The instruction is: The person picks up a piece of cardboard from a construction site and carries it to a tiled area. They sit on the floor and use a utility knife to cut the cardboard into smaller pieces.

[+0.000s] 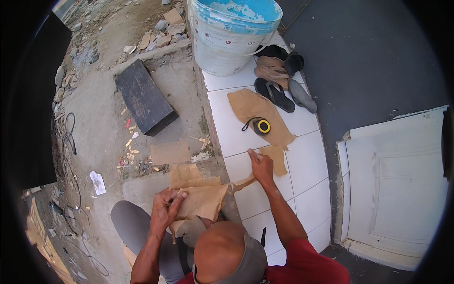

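Pinched in the left hand (165,207), a brown sheet (204,200) spreads near the knee (128,218), while the right hand (262,166) clenches what looks like its torn strip (243,182) over white tiles (256,203), near a tape measure (263,126).

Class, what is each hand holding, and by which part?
The left hand holds a brown paper sheet by its left edge; the right hand grips a narrow brown paper strip by its right end.

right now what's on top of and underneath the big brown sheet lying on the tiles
A yellow-and-black tape measure rests on the big brown sheet. White tiles show beside it, but whatever lies directly beneath is covered.
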The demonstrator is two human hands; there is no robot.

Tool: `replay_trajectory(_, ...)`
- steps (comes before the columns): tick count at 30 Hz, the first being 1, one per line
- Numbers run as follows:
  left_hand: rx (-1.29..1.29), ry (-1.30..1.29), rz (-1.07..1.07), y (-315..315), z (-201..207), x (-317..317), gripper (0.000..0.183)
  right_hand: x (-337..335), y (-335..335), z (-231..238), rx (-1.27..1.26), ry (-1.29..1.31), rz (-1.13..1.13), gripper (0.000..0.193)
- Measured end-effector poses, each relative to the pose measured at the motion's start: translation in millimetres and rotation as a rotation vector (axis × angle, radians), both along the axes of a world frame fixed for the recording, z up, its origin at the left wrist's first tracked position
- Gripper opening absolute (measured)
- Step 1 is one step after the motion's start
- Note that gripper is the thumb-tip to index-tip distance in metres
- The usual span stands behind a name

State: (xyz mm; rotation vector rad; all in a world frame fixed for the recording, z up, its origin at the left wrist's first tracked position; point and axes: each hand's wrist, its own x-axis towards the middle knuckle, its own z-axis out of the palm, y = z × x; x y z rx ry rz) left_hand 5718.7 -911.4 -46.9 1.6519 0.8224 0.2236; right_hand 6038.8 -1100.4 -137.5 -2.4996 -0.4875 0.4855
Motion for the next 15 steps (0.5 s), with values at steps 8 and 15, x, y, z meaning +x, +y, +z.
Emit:
replay_trajectory(8, -0.282, -0.082, 0.413, 31, -83, 17, 0.045, 24, -135, -3, -0.043, 0.074, -0.385, 0.073)
replay_trajectory(15, -0.173, 0.254, 0.181, -8, -101, 42, 0.074, -23, -110, -11, 0.417, 0.619, -0.590, 0.052)
